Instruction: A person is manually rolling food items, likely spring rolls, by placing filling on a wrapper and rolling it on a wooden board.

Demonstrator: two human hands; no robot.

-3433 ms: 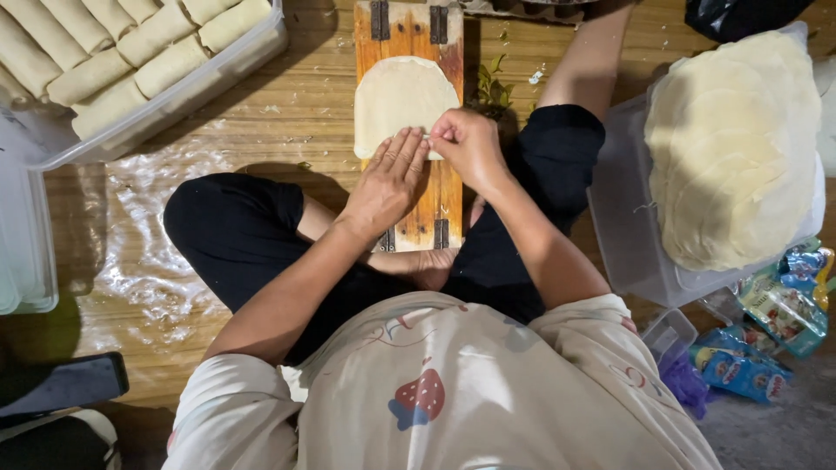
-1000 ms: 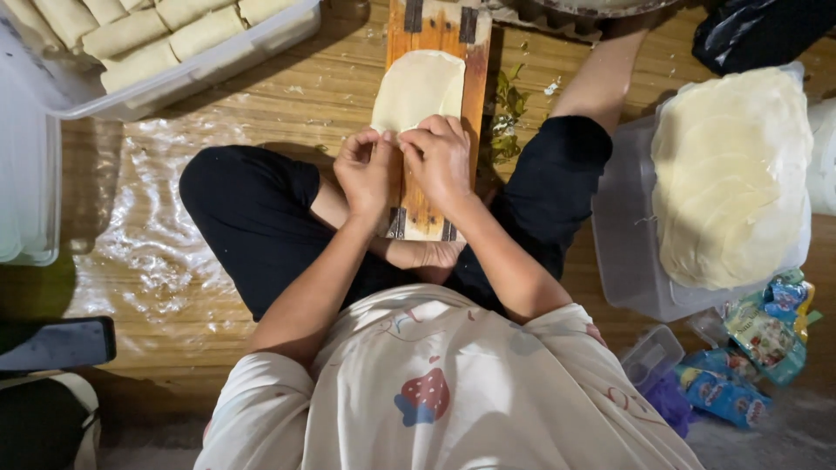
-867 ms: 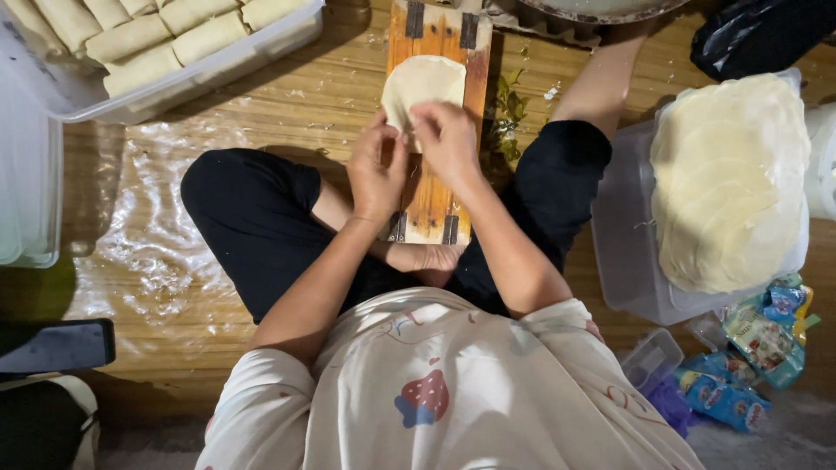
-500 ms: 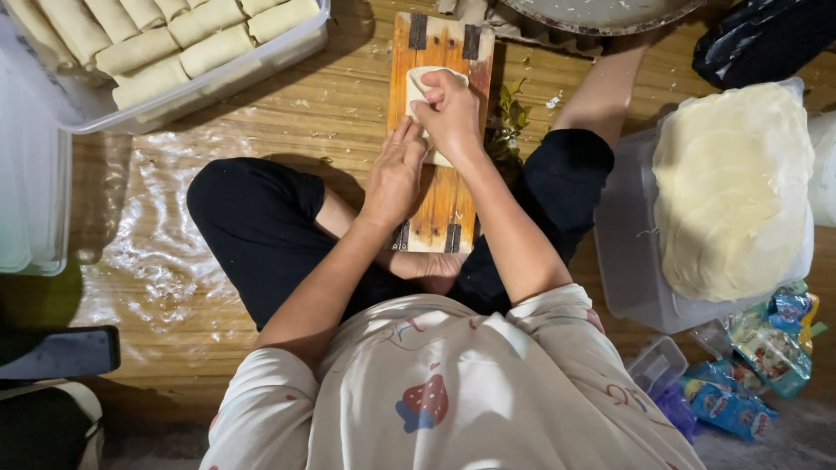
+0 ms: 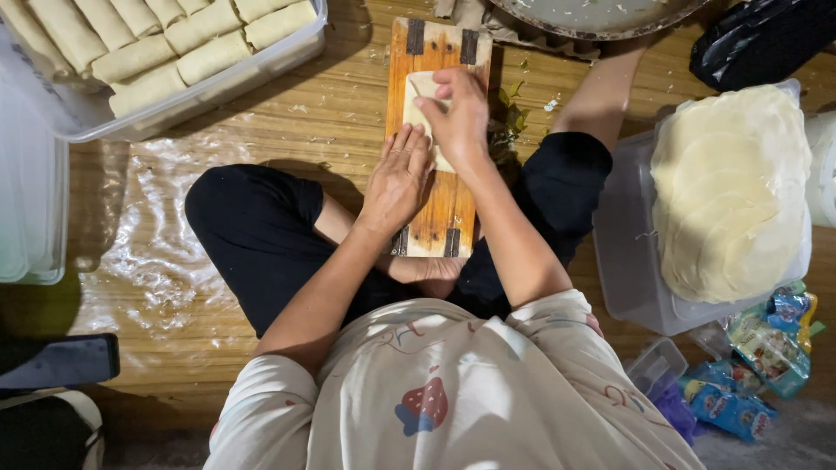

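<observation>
Containers first, at the far left: a clear tray [image 5: 287, 48] holds finished pale rolls [image 5: 139, 57] laid side by side, well apart from your work. Crinkled plastic sheet [image 5: 157, 252] covers the wooden floor [image 5: 331, 122] beside your left knee. Your left hand [image 5: 399, 178] lies flat on the narrow wooden board [image 5: 435, 218] in front of your crossed legs, fingers extended and together, palm down, fingertips touching the near edge of the wrapper [image 5: 418, 91]; it grips nothing. Your right hand [image 5: 457, 113] sits just beyond it on the same wrapper, fingers curled and pressing down over the folded dough; whether a fold is pinched beneath them, you cannot tell from this view, as the hand hides most of it. The wrapper itself rests on the far half of the board, pale, thin and partly folded. Judge it as light, soft and limp, liable to tear or stick if dragged; take hold at the folded edge with flat fingertips rather than nails, and keep pressure even. To the right, a stack of round wrappers [image 5: 731, 191] rests on a clear tub [image 5: 627, 261], near your right knee. Small coloured packets [image 5: 740, 383] lie on the floor below it.
</observation>
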